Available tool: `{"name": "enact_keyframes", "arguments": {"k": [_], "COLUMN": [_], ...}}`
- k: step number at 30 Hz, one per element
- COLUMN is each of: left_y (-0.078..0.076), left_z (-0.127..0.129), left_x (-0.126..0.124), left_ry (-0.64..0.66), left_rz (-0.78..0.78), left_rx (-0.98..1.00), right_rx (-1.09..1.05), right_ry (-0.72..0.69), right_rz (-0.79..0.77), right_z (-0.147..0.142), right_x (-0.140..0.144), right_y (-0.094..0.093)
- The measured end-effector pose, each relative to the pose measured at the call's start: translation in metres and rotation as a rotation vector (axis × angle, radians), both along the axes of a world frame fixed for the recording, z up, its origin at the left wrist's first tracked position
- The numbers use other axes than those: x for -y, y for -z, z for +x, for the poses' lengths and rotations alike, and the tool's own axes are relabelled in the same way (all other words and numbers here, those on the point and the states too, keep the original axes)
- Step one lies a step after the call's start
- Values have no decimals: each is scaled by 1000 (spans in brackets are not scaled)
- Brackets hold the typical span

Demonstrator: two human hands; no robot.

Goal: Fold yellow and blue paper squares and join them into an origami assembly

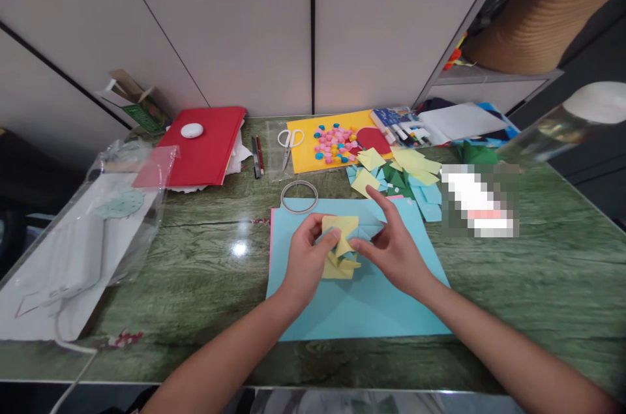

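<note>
Both hands are over a light blue paper sheet (317, 316) near the front of the table. My left hand (308, 257) pinches a yellow and blue folded-paper piece (348, 226), its thumb pressed on the front. At the right side of that piece, my right hand (398, 248) pinches a light blue folded flap (370, 229) between thumb and fingers, with the index finger raised. A yellow folded part (337, 269) hangs at the bottom of the piece. Where the papers join is partly hidden by the fingers.
Behind the sheet lie a ring (299, 212), scissors (287, 153), and folded papers (415, 163) in yellow, blue and green. Pink and blue beads (335, 143) rest on a yellow sheet (300, 133). A red folder (205, 147) and plastic bag (141, 251) are left.
</note>
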State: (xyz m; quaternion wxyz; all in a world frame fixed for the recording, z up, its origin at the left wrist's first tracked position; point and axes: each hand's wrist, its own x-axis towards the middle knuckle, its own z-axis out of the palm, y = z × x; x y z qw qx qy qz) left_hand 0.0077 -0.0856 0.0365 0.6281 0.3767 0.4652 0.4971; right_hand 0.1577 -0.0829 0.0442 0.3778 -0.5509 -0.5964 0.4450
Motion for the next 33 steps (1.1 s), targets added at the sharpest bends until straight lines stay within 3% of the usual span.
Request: {"name": "enact_keyframes", "arguments": {"k": [4, 10, 17, 26, 33], "left_y": [0, -1, -1, 1, 2], "left_z": [-2, -4, -1, -2, -1], "left_x": [-4, -6, -3, -6, -5], "left_ry": [34, 85, 60, 119, 78], "left_rz": [9, -3, -2, -45, -50], "left_rx": [17, 5, -69, 33, 66], "right_rx": [2, -7, 46, 72, 62], "right_ry": [-70, -56, -40, -96, -34], "right_rz": [-29, 31, 75, 96, 88], "right_z": [6, 9, 4, 10, 7], "right_x": [-6, -8, -4, -9, -6], "right_y": [-1, 0, -1, -1, 2]}}
